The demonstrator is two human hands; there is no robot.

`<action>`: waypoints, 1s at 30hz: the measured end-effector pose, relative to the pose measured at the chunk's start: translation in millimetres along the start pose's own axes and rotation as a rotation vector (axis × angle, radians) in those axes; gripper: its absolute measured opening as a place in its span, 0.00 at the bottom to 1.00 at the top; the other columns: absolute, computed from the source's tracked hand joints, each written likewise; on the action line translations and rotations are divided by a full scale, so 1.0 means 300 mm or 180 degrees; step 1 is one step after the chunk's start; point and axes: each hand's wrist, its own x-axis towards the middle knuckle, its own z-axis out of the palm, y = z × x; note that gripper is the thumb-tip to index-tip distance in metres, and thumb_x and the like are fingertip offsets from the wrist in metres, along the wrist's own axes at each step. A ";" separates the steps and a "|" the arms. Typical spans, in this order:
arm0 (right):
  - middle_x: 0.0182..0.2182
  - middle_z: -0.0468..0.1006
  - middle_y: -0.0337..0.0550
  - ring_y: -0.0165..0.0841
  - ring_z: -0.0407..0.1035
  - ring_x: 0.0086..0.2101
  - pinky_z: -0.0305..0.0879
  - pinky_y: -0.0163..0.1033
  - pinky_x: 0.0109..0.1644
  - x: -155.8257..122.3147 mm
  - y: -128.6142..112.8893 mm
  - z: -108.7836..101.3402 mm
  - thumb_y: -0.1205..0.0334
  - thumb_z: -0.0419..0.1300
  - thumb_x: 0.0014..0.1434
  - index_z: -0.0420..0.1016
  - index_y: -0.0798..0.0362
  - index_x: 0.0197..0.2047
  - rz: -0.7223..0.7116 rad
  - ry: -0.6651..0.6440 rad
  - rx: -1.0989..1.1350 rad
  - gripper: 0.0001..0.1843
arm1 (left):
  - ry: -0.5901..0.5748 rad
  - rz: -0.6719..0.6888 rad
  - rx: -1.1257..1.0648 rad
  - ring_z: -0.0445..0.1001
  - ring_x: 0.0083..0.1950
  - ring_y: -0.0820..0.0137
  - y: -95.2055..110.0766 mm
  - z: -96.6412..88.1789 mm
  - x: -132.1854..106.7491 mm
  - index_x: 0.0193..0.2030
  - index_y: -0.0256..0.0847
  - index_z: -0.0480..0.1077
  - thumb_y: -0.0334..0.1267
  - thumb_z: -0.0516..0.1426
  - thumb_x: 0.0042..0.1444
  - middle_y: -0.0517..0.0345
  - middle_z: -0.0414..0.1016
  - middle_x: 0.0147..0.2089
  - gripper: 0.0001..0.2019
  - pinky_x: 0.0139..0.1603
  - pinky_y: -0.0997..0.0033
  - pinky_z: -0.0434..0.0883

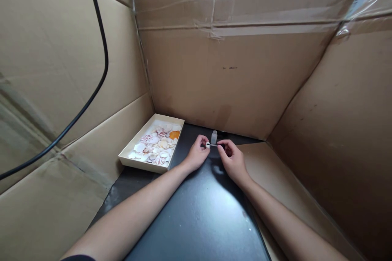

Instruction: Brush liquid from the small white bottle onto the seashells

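Observation:
My left hand (pixel 199 154) is closed, its fingertips pinching a small whitish round piece (pixel 208 144) that looks like a shell. From the right, my right hand (pixel 232 158) holds a thin light stick (pixel 213 145) between thumb and fingers. The stick lies level, and its far end meets the whitish piece; whether it is a brush is too small to tell. Just behind both hands a small translucent bottle (pixel 214 137) stands upright on the dark tabletop (pixel 196 216).
A shallow cream box (pixel 143 166) full of shells (pixel 159 142), one of them orange (pixel 174 135), sits left of my hands. Cardboard walls (pixel 214 73) enclose the table on the left, back and right. A black cable (pixel 105 53) hangs at the left. Flat cardboard (pixel 269 167) lies at the right.

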 end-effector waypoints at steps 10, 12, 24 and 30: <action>0.24 0.66 0.36 0.28 0.58 0.23 0.54 0.34 0.27 0.008 0.007 -0.040 0.55 0.57 0.58 0.72 0.52 0.40 -0.0186 -0.0089 -0.0179 0.11 | -0.0102 -0.0132 -0.0049 0.57 0.23 0.82 0.007 0.001 -0.004 0.38 0.41 0.57 0.25 0.53 0.51 0.66 0.61 0.33 0.11 0.24 0.82 0.57; 0.24 0.65 0.36 0.28 0.59 0.24 0.55 0.33 0.27 0.005 0.007 -0.038 0.55 0.56 0.59 0.71 0.52 0.41 -0.0177 -0.0035 -0.0145 0.11 | -0.0047 0.0026 -0.0033 0.62 0.29 0.80 0.006 0.002 -0.003 0.37 0.40 0.58 0.23 0.53 0.49 0.65 0.61 0.33 0.11 0.30 0.81 0.60; 0.26 0.64 0.34 0.27 0.59 0.23 0.56 0.32 0.26 -0.010 0.001 -0.018 0.55 0.57 0.58 0.62 0.50 0.40 -0.0260 -0.0056 -0.0050 0.11 | -0.0021 0.0171 0.0102 0.58 0.31 0.78 0.001 0.003 0.003 0.36 0.39 0.59 0.19 0.51 0.48 0.66 0.57 0.30 0.13 0.35 0.79 0.59; 0.26 0.64 0.35 0.27 0.60 0.24 0.57 0.32 0.26 -0.010 0.003 -0.015 0.55 0.58 0.57 0.62 0.50 0.41 -0.0237 0.0049 -0.0114 0.11 | -0.0008 0.0138 0.0199 0.58 0.30 0.78 0.005 -0.001 0.002 0.35 0.39 0.59 0.18 0.50 0.46 0.66 0.56 0.29 0.13 0.33 0.79 0.58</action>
